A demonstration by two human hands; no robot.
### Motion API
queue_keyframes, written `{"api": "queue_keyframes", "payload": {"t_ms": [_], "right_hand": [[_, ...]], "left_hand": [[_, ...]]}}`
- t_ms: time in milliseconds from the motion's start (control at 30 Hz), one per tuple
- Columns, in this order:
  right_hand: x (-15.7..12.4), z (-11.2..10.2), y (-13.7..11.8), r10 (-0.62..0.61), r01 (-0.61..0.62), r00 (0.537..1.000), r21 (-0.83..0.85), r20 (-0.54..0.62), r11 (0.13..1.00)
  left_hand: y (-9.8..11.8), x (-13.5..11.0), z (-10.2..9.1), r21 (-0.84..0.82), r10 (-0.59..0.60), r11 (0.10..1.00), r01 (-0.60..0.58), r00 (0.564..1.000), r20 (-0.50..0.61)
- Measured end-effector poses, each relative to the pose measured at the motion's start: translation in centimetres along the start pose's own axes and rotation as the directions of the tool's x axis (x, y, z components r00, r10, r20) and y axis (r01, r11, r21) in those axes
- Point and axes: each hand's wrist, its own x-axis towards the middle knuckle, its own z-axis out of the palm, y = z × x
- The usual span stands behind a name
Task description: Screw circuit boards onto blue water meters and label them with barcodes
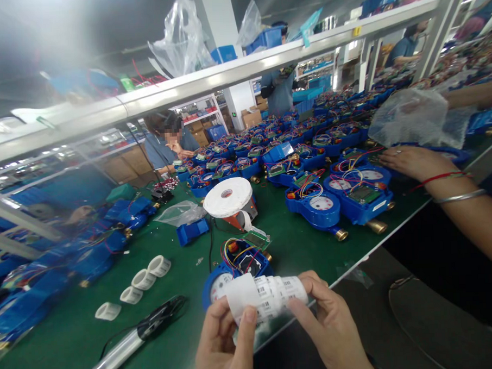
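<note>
Between my two hands is a roll of white barcode labels (pixel 271 297), its layers pulled out sideways like a telescope. My left hand (pixel 228 337) pinches the wide left end, thumb in front. The narrow right end sits in the closed fingers of my right hand (pixel 331 322). Just behind the roll lies an open blue water meter (pixel 217 283) with coloured wires, a round dial and a green circuit board (pixel 257 238). The labels and my left hand hide part of this meter.
Small label rolls (pixel 143 279) and a silver-and-black electric screwdriver (pixel 130 342) lie to the left. A large white reel (pixel 228 197) stands behind the meter, near a blue cover (pixel 192 231). More meters (pixel 316 206) crowd the green bench. At right, a co-worker's hand (pixel 416 163) rests near meters.
</note>
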Motion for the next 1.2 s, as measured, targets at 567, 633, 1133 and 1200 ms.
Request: {"api": "queue_keyframes", "payload": {"t_ms": [567, 633, 1133, 1200], "right_hand": [[-0.1, -0.1, 0.2, -0.015, 0.016, 1.000, -0.139, 0.011, 0.990], [-0.1, 0.0, 0.1, -0.005, 0.008, 1.000, -0.146, 0.022, 0.989], [0.3, -0.4, 0.4, 0.035, -0.037, 0.999, -0.069, -0.026, 0.997], [0.2, -0.4, 0.5, 0.041, -0.043, 0.999, -0.068, -0.030, 0.997]], "left_hand": [[-0.2, -0.3, 0.3, 0.024, 0.090, 0.996, -0.090, 0.996, -0.028], [-0.4, -0.2, 0.3, 0.045, 0.093, 0.995, -0.092, 0.996, -0.009], [-1.3, -0.4, 0.0, 0.105, 0.089, 0.990, -0.094, 0.995, 0.051], [-1.3, -0.4, 0.1, 0.101, 0.091, 0.990, -0.097, 0.994, 0.059]]}}
